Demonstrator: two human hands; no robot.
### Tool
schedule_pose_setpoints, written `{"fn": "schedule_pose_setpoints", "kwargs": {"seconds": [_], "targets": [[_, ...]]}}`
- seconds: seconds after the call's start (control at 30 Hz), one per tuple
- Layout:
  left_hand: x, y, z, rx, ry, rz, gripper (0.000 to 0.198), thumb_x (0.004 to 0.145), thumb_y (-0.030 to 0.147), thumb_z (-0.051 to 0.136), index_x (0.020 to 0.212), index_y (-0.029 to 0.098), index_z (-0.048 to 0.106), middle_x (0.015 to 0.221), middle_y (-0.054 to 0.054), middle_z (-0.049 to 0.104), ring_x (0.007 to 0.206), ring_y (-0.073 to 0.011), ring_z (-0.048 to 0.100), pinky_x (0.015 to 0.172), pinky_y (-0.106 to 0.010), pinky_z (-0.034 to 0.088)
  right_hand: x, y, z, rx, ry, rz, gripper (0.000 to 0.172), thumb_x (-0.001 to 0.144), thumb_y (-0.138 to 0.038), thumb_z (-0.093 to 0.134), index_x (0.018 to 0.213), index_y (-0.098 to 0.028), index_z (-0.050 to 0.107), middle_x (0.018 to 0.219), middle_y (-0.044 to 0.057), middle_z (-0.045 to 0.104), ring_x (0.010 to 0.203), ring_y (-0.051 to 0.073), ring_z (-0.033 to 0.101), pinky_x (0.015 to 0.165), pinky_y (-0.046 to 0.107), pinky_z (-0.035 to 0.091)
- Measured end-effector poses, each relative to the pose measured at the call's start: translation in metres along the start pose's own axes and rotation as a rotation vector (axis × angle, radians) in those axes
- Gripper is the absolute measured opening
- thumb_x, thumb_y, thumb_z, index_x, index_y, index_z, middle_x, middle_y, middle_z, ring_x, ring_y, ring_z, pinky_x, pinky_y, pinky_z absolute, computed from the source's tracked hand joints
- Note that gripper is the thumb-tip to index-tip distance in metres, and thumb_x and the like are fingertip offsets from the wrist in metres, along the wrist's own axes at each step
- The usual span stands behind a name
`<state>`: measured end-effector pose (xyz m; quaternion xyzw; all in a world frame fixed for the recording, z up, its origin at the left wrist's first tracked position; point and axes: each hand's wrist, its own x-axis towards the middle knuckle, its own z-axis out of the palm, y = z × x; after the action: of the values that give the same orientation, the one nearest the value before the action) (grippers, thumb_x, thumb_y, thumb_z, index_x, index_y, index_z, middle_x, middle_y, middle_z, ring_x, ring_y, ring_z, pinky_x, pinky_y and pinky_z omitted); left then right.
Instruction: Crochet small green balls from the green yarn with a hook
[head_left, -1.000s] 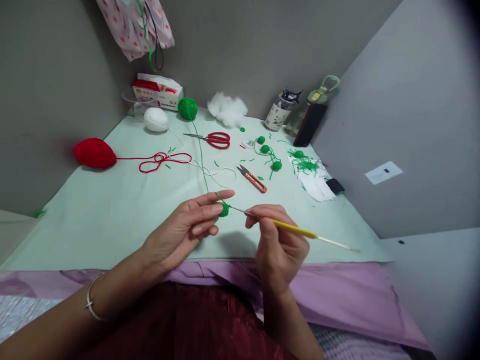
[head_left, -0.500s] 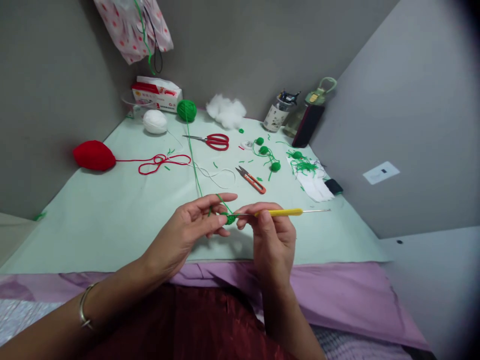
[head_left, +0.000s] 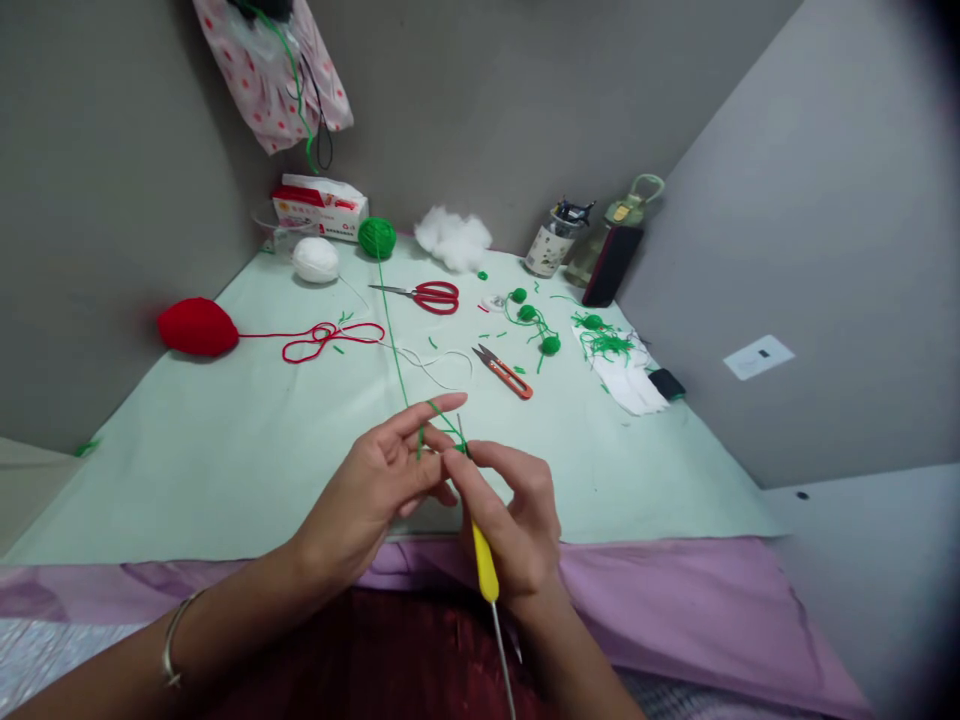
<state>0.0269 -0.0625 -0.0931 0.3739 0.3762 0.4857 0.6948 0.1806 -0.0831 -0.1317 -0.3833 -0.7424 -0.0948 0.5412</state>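
Between thumb and fingers, my left hand (head_left: 401,460) pinches a small green crochet piece (head_left: 460,447), mostly covered by fingertips. Green yarn (head_left: 399,370) runs over its raised index finger and back to the green yarn ball (head_left: 377,238). My right hand (head_left: 514,505) grips a crochet hook with a yellow handle (head_left: 484,562). The hook's thin metal tip points away from me beside the piece, and its rear shaft slants down toward my lap. Right thumb and index fingertips meet the left fingertips at the piece, hiding the exact stitch.
Beyond my hands lie orange thread snips (head_left: 504,373), red-handled scissors (head_left: 435,297) and small green crocheted balls (head_left: 528,313). Red yarn (head_left: 198,327) and a white yarn ball (head_left: 316,260) sit left. White stuffing (head_left: 453,239), a pen holder (head_left: 553,239) and a bottle (head_left: 615,235) stand along the back.
My right hand has turned the hook from lying sideways to pointing away from me, its handle now toward my lap. The right fingertips have closed in on the green piece.
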Motion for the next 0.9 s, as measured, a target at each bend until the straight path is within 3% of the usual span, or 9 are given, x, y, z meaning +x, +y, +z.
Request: {"fn": "schedule_pose_setpoints", "kwargs": {"seconds": [0.07, 0.13, 0.27, 0.33, 0.43, 0.57, 0.67, 0.77, 0.9], "targets": [[0.003, 0.003, -0.002, -0.152, -0.070, -0.154, 0.042, 0.081, 0.024, 0.086, 0.122, 0.023, 0.079, 0.068, 0.007, 0.054, 0.048, -0.0020, 0.032, 0.056, -0.016, 0.046, 0.002, 0.001, -0.001, 0.057, 0.009, 0.047, 0.038, 0.093, -0.006, 0.065, 0.125, -0.025, 0.072, 0.112, 0.009, 0.074, 0.102, 0.023, 0.073, 0.082, 0.035, 0.063], [0.005, 0.007, -0.004, -0.238, -0.078, -0.247, 0.034, 0.082, 0.023, 0.085, 0.115, 0.018, 0.081, 0.062, 0.010, 0.043, 0.045, -0.0002, 0.019, 0.054, -0.014, 0.046, 0.007, 0.002, -0.004, 0.237, 0.024, 0.220, 0.032, 0.097, -0.007, 0.060, 0.119, -0.026, 0.074, 0.103, 0.007, 0.075, 0.094, 0.021, 0.072, 0.077, 0.035, 0.061], [0.005, 0.012, -0.005, -0.223, -0.066, -0.180, 0.032, 0.083, 0.018, 0.083, 0.115, 0.022, 0.082, 0.077, 0.007, 0.054, 0.047, 0.0012, 0.023, 0.059, -0.017, 0.053, 0.019, 0.004, -0.008, 0.682, 0.106, 0.572, 0.023, 0.102, -0.016, 0.053, 0.099, -0.023, 0.075, 0.085, 0.003, 0.070, 0.069, 0.015, 0.065, 0.065, 0.032, 0.057], [0.004, 0.010, -0.004, -0.173, -0.088, -0.140, 0.034, 0.083, 0.020, 0.083, 0.116, 0.026, 0.081, 0.085, 0.004, 0.060, 0.053, -0.0011, 0.038, 0.069, -0.022, 0.058, 0.022, 0.005, -0.006, 0.721, 0.065, 0.575, 0.021, 0.102, -0.017, 0.056, 0.098, -0.023, 0.075, 0.090, 0.004, 0.073, 0.074, 0.015, 0.067, 0.067, 0.032, 0.058], [0.004, 0.005, -0.004, -0.084, -0.070, -0.077, 0.035, 0.082, 0.023, 0.084, 0.117, 0.028, 0.081, 0.086, 0.002, 0.062, 0.077, -0.0096, 0.057, 0.082, -0.026, 0.058, 0.020, 0.003, -0.003, 0.540, -0.003, 0.416, 0.025, 0.098, -0.008, 0.059, 0.106, -0.025, 0.076, 0.099, 0.005, 0.077, 0.091, 0.018, 0.072, 0.077, 0.033, 0.060], [0.005, -0.002, -0.005, -0.018, -0.005, 0.000, 0.038, 0.082, 0.027, 0.086, 0.120, 0.030, 0.080, 0.084, 0.003, 0.064, 0.078, -0.0079, 0.057, 0.071, -0.015, 0.048, 0.012, 0.001, -0.002, 0.266, -0.037, 0.200, 0.035, 0.096, -0.003, 0.061, 0.119, -0.025, 0.074, 0.106, 0.007, 0.076, 0.096, 0.019, 0.073, 0.079, 0.033, 0.061], [0.005, -0.001, -0.004, -0.124, -0.022, -0.105, 0.041, 0.080, 0.029, 0.088, 0.119, 0.026, 0.081, 0.076, 0.003, 0.063, 0.064, -0.0054, 0.048, 0.063, -0.014, 0.045, 0.009, 0.002, -0.004, 0.106, -0.069, 0.087, 0.034, 0.095, -0.007, 0.064, 0.122, -0.025, 0.074, 0.113, 0.009, 0.074, 0.104, 0.022, 0.071, 0.084, 0.035, 0.061], [0.006, 0.004, -0.003, -0.252, -0.080, -0.269, 0.036, 0.077, 0.025, 0.088, 0.111, 0.020, 0.084, 0.077, 0.001, 0.064, 0.062, -0.0056, 0.047, 0.072, -0.021, 0.055, 0.011, 0.005, -0.006, 0.280, 0.022, 0.255, 0.029, 0.098, -0.010, 0.061, 0.116, -0.027, 0.076, 0.101, 0.006, 0.075, 0.093, 0.019, 0.070, 0.079, 0.035, 0.060], [0.008, 0.007, -0.004, -0.242, -0.069, -0.212, 0.026, 0.079, 0.018, 0.084, 0.105, 0.020, 0.084, 0.086, -0.001, 0.069, 0.079, -0.0104, 0.062, 0.084, -0.024, 0.058, 0.017, 0.010, -0.004, 0.754, 0.126, 0.617, 0.020, 0.102, -0.019, 0.059, 0.100, -0.026, 0.077, 0.085, 0.001, 0.070, 0.074, 0.014, 0.064, 0.069, 0.031, 0.054]]}}
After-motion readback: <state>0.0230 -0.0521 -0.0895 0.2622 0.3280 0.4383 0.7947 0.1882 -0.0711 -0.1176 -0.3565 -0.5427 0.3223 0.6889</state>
